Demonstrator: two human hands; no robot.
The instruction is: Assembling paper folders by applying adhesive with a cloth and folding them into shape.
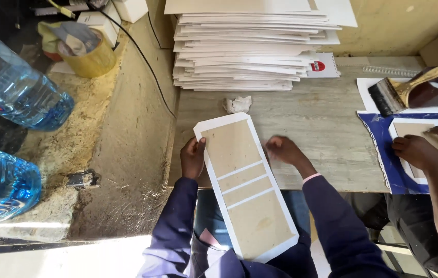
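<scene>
At the near edge of a pale grey wood-grain worktop (322, 128), the left hand (193, 157) curls its fingers over the long left edge of a white-bordered brown board cover (244, 185), pinching it; the cover overhangs the edge toward the lap. The right hand (282, 150) lies on the bare top just beside the cover, blurred, so its fingers cannot be told. Behind stands a tall stack of white sheets (250, 49), with a crumpled paper ball (237, 104) before it. Left, a rough glue-crusted ledge (126, 154) carries blue water bottles (13, 92). Right, a co-worker's hands (425, 149) rest on blue paper (383, 139) beneath a wide brush (409, 92).
</scene>
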